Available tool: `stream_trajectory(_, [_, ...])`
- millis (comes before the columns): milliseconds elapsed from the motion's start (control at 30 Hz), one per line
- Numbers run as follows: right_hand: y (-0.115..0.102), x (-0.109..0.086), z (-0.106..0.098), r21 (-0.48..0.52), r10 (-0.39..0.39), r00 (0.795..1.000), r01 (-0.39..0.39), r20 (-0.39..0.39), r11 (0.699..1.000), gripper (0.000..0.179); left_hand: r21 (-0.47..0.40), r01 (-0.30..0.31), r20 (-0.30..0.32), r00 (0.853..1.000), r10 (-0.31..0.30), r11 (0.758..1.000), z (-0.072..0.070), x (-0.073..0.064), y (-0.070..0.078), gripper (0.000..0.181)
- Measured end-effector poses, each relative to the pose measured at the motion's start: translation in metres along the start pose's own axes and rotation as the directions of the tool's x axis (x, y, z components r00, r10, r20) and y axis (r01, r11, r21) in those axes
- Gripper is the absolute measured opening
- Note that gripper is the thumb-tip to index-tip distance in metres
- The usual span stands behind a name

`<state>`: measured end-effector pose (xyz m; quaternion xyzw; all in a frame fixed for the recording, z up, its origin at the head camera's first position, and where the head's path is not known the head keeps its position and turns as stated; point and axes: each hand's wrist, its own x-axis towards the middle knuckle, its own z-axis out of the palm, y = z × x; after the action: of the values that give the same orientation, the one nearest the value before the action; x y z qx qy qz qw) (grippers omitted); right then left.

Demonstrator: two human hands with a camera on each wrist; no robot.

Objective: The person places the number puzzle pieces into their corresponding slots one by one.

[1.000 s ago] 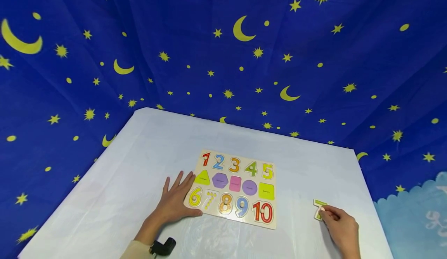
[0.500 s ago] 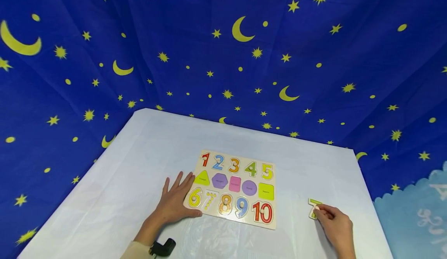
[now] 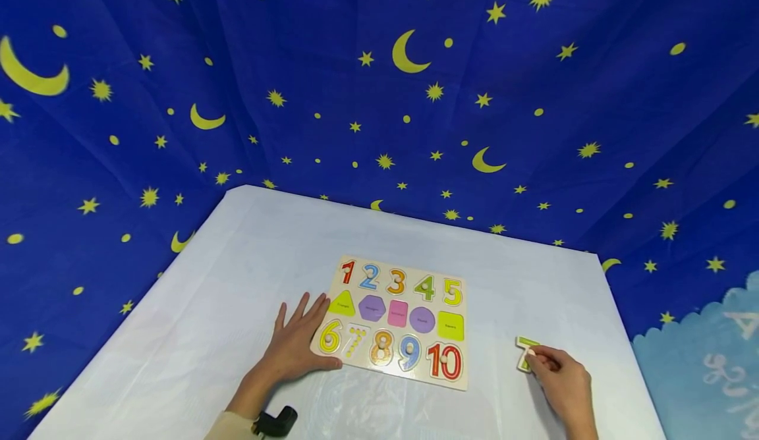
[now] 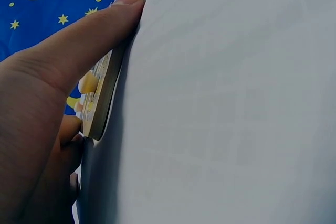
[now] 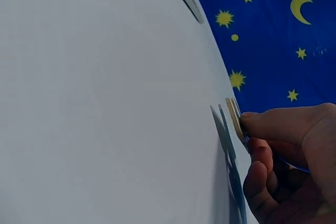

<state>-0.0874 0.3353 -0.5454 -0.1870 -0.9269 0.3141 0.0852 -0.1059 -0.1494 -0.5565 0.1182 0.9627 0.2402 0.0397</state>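
Note:
My left hand lies at the left side of a wooden number puzzle board, fingers spread and straight. Its thumb touches the board's front edge, as the left wrist view also shows along the board's side. Numbers with knobs and flat coloured shapes fill the board; the 7 recess shows only yellow dots. To the right of the board, my right hand pinches a green number 7 puzzle piece. In the right wrist view the piece is held off the table, its shadow apart from it.
A white-covered table bears the board. Blue cloth with yellow moons and stars hangs behind and at the sides. A light blue panel is at the right. A black device sits at the left wrist.
The right hand has moved a little left with the number 7 piece, closer to the board. My left hand has stayed in place at the board's edge.

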Motion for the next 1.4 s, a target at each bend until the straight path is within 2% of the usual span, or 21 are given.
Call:
stream_trajectory(333, [-0.007,-0.003,0.001,0.015,-0.028,0.999,0.028,0.032,0.999,0.030,0.000,-0.005,-0.012,1.000,0.005,1.000,0.001,0.000,-0.001,0.126])
stream_trajectory(833, [-0.015,-0.005,0.008,0.014,-0.021,0.998,0.020,0.056,1.000,0.026,0.004,-0.009,-0.025,1.000,0.009,1.000,0.002,0.000,-0.003,0.125])
stream_trajectory(1400, [-0.021,-0.008,0.013,0.046,-0.089,0.995,0.087,0.037,0.995,0.024,0.003,-0.012,-0.033,0.999,0.012,1.000,0.002,0.000,-0.001,0.126])
